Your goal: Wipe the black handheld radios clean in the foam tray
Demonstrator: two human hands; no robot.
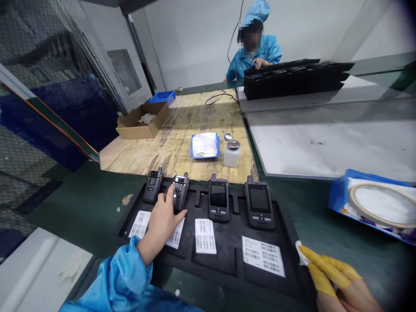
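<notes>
A black foam tray [214,271] holds several black handheld radios and barcode label sheets. My left hand [164,214] is closed over the second radio from the left [180,190], which lies back side up; its fingers hide the lower part. Left of it is another back-up radio [152,186]. Two more, a middle radio [218,199] and a right-hand radio [259,203], show dark screens and keys. Yellow finger covers are on my right hand [331,271], which pinches a small white wipe [302,252] at the tray's right edge. One label sheet [263,255] lies below the right-hand radio.
Beyond the tray stand a blue box of white wipes [205,146] and a white pump bottle [232,155]. A cardboard box [143,125] is back left. Tape [383,203] rests on a blue bin at right. A co-worker [253,47] sits behind stacked black trays [292,84].
</notes>
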